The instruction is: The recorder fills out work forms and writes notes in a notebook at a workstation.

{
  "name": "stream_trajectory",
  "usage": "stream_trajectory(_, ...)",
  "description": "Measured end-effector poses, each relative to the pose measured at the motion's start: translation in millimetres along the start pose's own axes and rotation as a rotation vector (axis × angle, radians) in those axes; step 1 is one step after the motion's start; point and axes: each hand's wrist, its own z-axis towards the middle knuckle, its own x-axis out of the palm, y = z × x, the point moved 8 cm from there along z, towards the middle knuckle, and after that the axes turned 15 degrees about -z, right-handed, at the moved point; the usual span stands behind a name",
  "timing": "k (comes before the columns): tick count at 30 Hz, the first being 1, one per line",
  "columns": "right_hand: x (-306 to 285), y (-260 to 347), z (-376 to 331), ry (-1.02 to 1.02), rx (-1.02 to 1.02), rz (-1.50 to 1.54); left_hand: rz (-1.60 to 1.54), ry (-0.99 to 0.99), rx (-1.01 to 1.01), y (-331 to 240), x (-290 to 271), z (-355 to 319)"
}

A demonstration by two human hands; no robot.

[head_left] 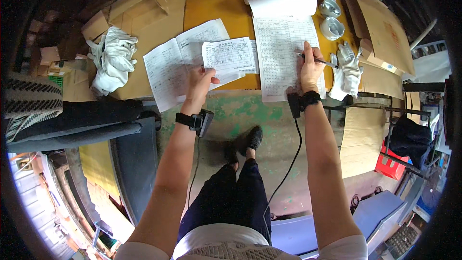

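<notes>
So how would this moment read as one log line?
left hand: holding paper slip | right hand: holding pen over long form | nearby: white gloves, two silver parts

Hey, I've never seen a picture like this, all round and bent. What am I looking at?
There's no machine: these are a person's two bare hands, seen by a wide fisheye camera on the head, looking down; that lens bends straight edges. The left hand pinches a small printed slip above other papers. The right hand holds a pen over a long gridded sheet. Beneath is a yellow table partly covered in cardboard, with white gloves at either side and two silvery round parts beside the sheet.
</notes>
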Motion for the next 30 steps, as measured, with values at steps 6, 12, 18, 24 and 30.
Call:
stream_trajectory(6,2,5,-2,0.014,-0.022,-0.005,0.016,-0.001,-0.018,7,-3,4)
stream_trajectory(12,-1,5,-2,-0.015,-0.019,0.006,0.004,0.008,-0.009,7,2,6)
stream_trajectory(18,5,3,-5,0.028,0.021,0.093,-0.005,-0.004,0.062,-2,-1,4)
stream_trajectory(24,5,-3,-3,0.024,0.064,0.150,0.157,-0.081,0.204,-10,-4,4)
stream_trajectory(30,5,-7,1,0.009,-0.005,0.092,0.429,-0.202,0.144,-16,-4,-4)
